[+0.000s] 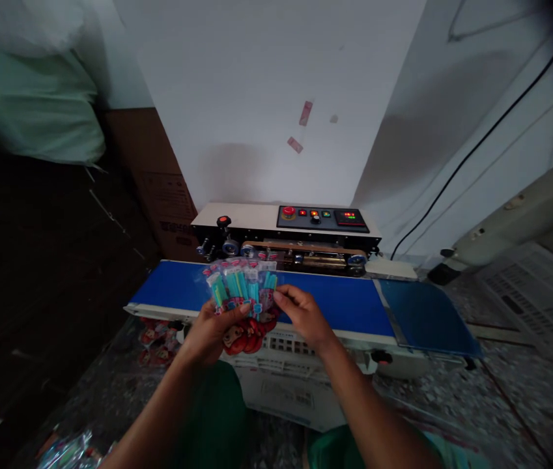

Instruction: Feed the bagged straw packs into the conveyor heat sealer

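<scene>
My left hand (212,329) is closed round a fanned stack of clear plastic packets (237,283), its thumb lying across the front. Turquoise and yellow-green sticks show inside them, and red-haired cartoon figures hang at the lower end. With thumb and fingers pinched, my right hand (303,316) grips the packet at the right edge of the fan (270,281). Both hands are over the front edge of a blue conveyor belt (339,303). Behind the packets stands a band sealing machine (286,228), its lights and red digits lit. The packets hide part of its left side.
More red-haired cartoon packets (157,342) lie below the belt at left. A white plastic crate (286,348) sits under the conveyor. A cardboard box (159,176) stands at left, shiny packets (73,449) lie lower left, and a black cable (476,146) runs along the right wall.
</scene>
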### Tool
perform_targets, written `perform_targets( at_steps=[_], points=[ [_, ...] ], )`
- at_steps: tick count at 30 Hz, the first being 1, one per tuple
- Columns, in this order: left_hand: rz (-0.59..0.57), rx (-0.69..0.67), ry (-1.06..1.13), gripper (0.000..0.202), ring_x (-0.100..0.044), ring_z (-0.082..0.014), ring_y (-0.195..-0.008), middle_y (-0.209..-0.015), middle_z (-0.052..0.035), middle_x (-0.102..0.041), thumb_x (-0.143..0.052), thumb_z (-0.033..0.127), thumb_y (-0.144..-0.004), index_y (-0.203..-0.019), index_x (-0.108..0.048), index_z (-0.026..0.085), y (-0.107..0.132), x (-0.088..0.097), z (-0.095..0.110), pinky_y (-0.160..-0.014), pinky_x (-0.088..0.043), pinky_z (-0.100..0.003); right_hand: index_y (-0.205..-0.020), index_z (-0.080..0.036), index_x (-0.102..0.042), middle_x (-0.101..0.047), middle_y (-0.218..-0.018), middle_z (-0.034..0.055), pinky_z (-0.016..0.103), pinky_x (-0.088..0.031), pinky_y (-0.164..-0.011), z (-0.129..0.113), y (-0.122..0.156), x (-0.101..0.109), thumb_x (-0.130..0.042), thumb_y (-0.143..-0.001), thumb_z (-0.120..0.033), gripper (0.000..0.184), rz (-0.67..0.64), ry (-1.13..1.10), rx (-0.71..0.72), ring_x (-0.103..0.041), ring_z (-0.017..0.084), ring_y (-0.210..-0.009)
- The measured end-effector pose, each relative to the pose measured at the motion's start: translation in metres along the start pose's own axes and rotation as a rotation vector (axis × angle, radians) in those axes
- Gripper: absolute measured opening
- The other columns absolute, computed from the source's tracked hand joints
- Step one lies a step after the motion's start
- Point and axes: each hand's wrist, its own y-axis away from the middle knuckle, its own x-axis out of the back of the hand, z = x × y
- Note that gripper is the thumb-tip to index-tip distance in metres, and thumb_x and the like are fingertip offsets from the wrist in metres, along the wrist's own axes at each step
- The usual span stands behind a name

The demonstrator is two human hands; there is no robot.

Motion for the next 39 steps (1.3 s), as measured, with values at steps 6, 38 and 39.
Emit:
perform_targets(
  at_steps=[6, 38, 39],
  points=[
    [0.102, -0.025, -0.004, 0.027, -0.068, -0.0229, -0.061, -0.074, -0.0085, -0.072, -0.080, 0.024, -0.061, -0.082, -0.068, 0.013, 0.005, 0.013, 0.002, -0.059, -0.055, -0.034, -0.082, -0.019, -0.059, -0.055, -0.072, -0.0017, 0.023, -0.039, -0.064, -0.005, 0.005, 0.019, -0.052, -0.085, -0.046, 0.028, 0.051, 0.097, 0.026, -0.049, 0.012, -0.068],
    [-0.292, -0.287, -0.583, 0.015, -0.063, -0.0201, -0.064, -0.072, -0.0067, -0.068, -0.064, 0.027, -0.077, -0.088, -0.067, 0.017, -0.003, -0.018, -0.016, -0.060, -0.052, -0.032, -0.108, -0.024, -0.064, -0.066, -0.107, 0.0051, 0.026, -0.047, -0.077, -0.013, 0.031, 0.056, -0.059, -0.080, -0.052, 0.040, 0.074, -0.184, -0.042, -0.061, 0.017, -0.095],
    [-0.289, -0.212, -0.505, 0.016, -0.062, -0.0190, -0.060, -0.068, -0.0057, -0.066, -0.067, 0.029, -0.075, -0.084, -0.067, 0.016, -0.003, -0.020, -0.020, -0.057, -0.052, -0.031, -0.110, -0.025, -0.064, -0.065, -0.111, 0.0046, 0.029, -0.046, -0.083, -0.010, 0.030, 0.055, -0.061, -0.079, -0.050, 0.040, 0.083, -0.157, -0.021, -0.059, 0.018, -0.102]
  ],
)
